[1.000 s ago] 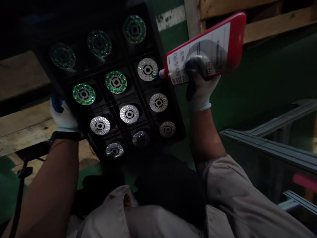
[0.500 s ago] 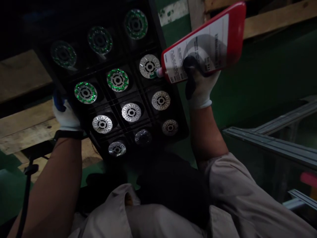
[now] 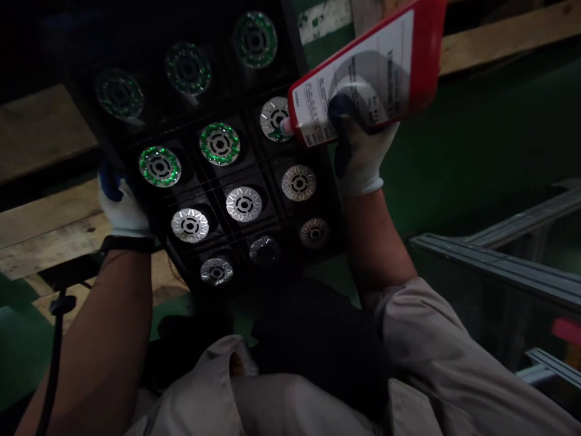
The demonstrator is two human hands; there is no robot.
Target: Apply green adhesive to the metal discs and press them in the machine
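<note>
My gloved right hand [image 3: 363, 142] is wrapped round a red squeeze bottle [image 3: 424, 66] with a white label. The bottle is tilted, its nozzle [image 3: 285, 126] at a round metal disc [image 3: 271, 121] in the right column of a black tray [image 3: 200, 194]. Green liquid shows on that disc near the nozzle. Another disc [image 3: 219, 144] to its left carries a ring of green liquid, as do several more toward the far end. Discs nearer me, such as a bare one [image 3: 244, 204], look plain silver. My gloved left hand [image 3: 122, 203] is closed on the tray's left edge, its fingertips partly hidden.
Wooden pallet boards [image 3: 54, 233] lie to the left, with more wood [image 3: 508, 39] at the upper right. Metal profile rails [image 3: 499, 260] stand on the right above a green floor [image 3: 476, 139]. A black cable [image 3: 52, 363] hangs beside my left forearm.
The bottle and my right hand have shifted slightly left, and the nozzle has moved along the disc's lower right. A bit more green shows there. My left hand stays on the tray.
</note>
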